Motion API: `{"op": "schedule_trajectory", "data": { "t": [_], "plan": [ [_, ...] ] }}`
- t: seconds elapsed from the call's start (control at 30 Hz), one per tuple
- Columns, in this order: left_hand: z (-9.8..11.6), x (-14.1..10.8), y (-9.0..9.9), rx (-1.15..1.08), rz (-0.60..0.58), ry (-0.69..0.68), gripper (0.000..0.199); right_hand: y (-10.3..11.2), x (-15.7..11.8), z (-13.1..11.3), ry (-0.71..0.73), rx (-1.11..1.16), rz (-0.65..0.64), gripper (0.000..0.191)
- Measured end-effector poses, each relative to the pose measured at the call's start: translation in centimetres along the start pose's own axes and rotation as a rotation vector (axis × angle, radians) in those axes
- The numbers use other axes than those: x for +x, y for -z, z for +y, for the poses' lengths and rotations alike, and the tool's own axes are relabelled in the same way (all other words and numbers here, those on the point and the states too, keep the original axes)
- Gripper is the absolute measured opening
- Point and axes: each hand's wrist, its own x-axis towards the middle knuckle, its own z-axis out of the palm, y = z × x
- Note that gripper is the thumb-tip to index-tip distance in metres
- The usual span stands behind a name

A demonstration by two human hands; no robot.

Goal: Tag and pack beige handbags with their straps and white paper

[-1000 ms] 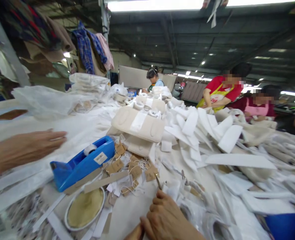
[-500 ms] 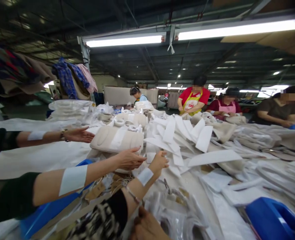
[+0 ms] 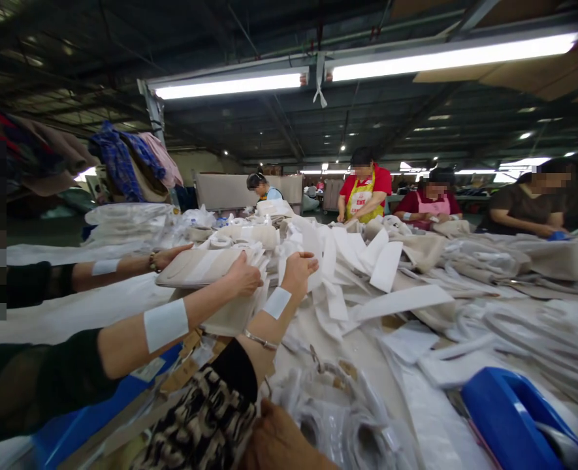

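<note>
My left hand [image 3: 298, 273], below a patterned sleeve and a bracelet, reaches into a heap of white strips [image 3: 387, 266]. Its fingers are curled closed against a raised white strip [image 3: 314, 236]. At the bottom edge, the back of my right hand [image 3: 286, 436] shows, but its fingers are mostly hidden. Clear-wrapped rolled pieces [image 3: 337, 411] lie just right of it. To my left, a co-worker's two hands [image 3: 243, 275] grip a flat beige fabric piece [image 3: 198, 266] with a white band around it.
A blue plastic holder [image 3: 507, 414] stands at lower right, and a blue bin [image 3: 80, 418] sits under the co-worker's arm. Plastic-wrapped bundles [image 3: 494, 251] cover the right side. Several other people work across the table, including one in a yellow apron [image 3: 364, 196].
My left hand has moved up and slightly left, in among the strips. The co-worker's hands have closed on the beige piece and tilted it. The view has shifted a little.
</note>
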Motion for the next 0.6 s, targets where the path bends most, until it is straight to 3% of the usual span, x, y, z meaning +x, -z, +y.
{"op": "schedule_trajectory", "data": {
  "t": [0.13, 0.23, 0.3, 0.43, 0.6],
  "plan": [
    [2.6, -5.8, 2.6, 0.029, -0.126, -0.1, 0.015, 2.8, -0.7, -0.2, 0.065, -0.07, 0.071, 0.032],
    [3.4, -11.7, 6.5, 0.248, -0.128, -0.22, 0.02, 5.3, -0.7, -0.2, 0.061, -0.049, 0.072, 0.028],
    [3.9, -15.6, 9.5, 0.373, -0.079, -0.247, 0.034, 6.4, -0.6, -0.1, 0.051, 0.018, -0.012, 0.028],
    [4.7, -22.7, 15.7, 0.367, -0.022, -0.104, 0.065, 7.2, 0.0, 0.4, 0.051, 0.194, -0.22, 0.03],
    [3.7, -28.8, 22.1, 0.214, 0.056, 0.197, 0.066, 7.6, 0.3, 0.7, 0.005, 0.256, -0.259, 0.04]
  ]
}}
